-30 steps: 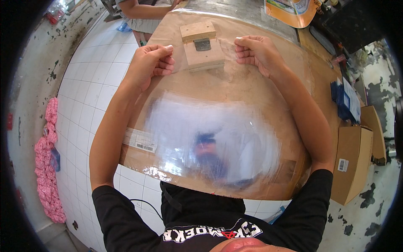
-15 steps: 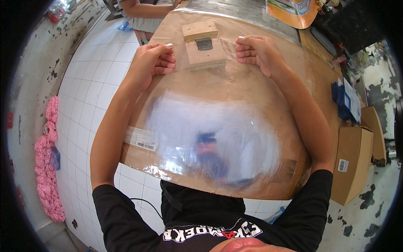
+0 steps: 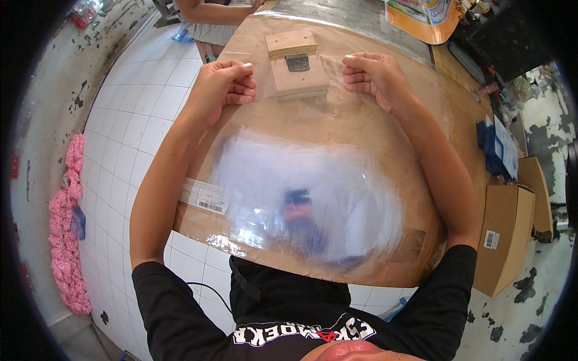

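Note:
My left hand (image 3: 227, 85) hovers over the far left part of the brown-covered table (image 3: 355, 126), its thumb pressed on the curled fingers. Level with it on the right, my right hand (image 3: 370, 77) is closed in the same pinching way. Whether something thin or clear is between the fingertips of either hand, I cannot make out. Between the two hands, apart from both, lies a small wooden block fixture (image 3: 301, 78) with a raised back piece and a dark grey pad (image 3: 297, 62) in its middle. Nearer to me, a shiny whitish patch (image 3: 289, 162) reflects light on the table.
A printed label (image 3: 205, 195) is stuck at the table's left edge. To the right stand a cardboard box (image 3: 506, 234) and blue packs (image 3: 497, 147). An orange pouch (image 3: 430, 30) lies at the far right. Another person's arm (image 3: 217, 12) shows beyond the table. Pink bundles (image 3: 65, 240) hang at left.
The view has shifted very slightly. Both hands keep their closed pose on either side of the wooden fixture.

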Demonstrator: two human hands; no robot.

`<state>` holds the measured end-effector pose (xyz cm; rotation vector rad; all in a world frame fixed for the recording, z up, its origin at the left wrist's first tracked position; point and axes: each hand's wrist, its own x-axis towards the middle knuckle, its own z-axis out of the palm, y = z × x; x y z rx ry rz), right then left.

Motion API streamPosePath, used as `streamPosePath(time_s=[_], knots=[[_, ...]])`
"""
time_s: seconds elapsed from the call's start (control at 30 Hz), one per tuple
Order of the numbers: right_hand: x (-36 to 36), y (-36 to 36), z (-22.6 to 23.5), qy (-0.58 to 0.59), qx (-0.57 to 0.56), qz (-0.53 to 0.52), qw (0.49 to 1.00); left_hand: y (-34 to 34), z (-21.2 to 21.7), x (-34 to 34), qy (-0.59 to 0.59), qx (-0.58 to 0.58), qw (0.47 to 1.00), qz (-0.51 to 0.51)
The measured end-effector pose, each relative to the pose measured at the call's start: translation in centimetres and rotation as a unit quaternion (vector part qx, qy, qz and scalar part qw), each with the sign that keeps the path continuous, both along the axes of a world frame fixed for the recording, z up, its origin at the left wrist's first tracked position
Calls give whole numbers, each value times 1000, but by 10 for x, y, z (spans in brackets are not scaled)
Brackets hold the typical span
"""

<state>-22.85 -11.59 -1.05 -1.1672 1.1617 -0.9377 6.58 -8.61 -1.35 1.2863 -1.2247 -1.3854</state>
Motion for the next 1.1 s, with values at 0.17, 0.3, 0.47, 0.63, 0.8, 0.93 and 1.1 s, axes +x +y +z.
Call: streamPosePath(time_s=[0.17, 0.3, 0.47, 0.63, 0.8, 0.93, 1.1], knots=[[0, -1, -3, -9, -7, 6, 1000, -2, -2, 2, 7, -1, 1000, -5], [-3, -3, -4, -10, -11, 6, 1000, -3, -2, 0, 10, -1, 1000, -3], [-1, -1, -3, -2, -5, 0, 1000, -1, -2, 1, 11, -2, 1000, -1], [1, 1, -2, -6, -1, -3, 1000, -1, -1, 1, 7, -2, 1000, 0], [0, 1, 7, 0, 6, -7, 1000, -1, 0, 3, 4, -10, 1000, 15], [-25, -13, 20, 60, -67, -29, 995, -3, 12, 2, -165, -131, 971, 114], [-38, 18, 53, 187, -116, 28, 975, 12, 28, -5, -279, -357, 887, 92]])
